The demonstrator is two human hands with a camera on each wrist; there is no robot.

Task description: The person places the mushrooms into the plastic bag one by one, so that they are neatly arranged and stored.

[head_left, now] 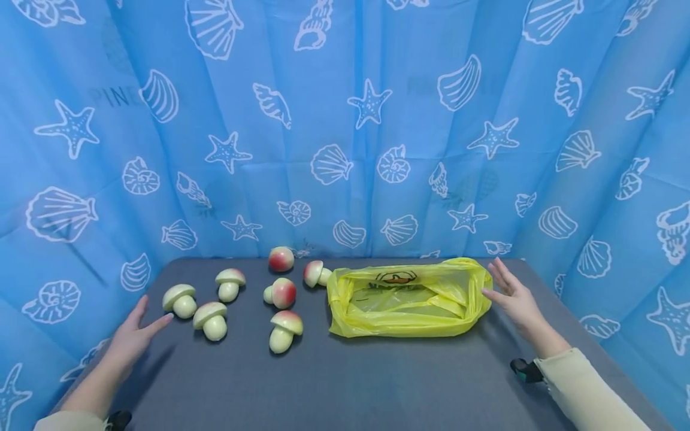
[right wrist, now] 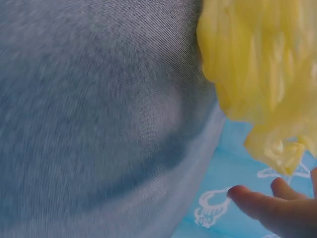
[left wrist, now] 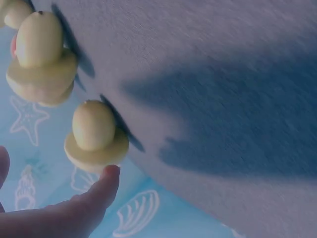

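Observation:
My left hand [head_left: 129,338] is held with fingers spread beside the leftmost toy mushroom [head_left: 181,300], thumb tip right at its cap. In the left wrist view, that thumb overlaps the edge of a pale mushroom [left wrist: 94,131]. Two more mushrooms, one nearer [head_left: 212,321] and one farther back [head_left: 229,284], stand just to its right. At the other side, my right hand [head_left: 514,299] has its fingers extended by the right end of a yellow plastic bag [head_left: 409,329]. The bag lies with its mouth spread wide; the right wrist view shows its crumpled end [right wrist: 262,74] above the fingertips.
Between the left group and the bag are several red-tinged mushrooms, among them a front one [head_left: 286,330], a tipped one [head_left: 281,293] and one by the bag's left edge [head_left: 315,273]. A blue shell-patterned curtain [head_left: 366,161] borders the grey table [head_left: 350,389].

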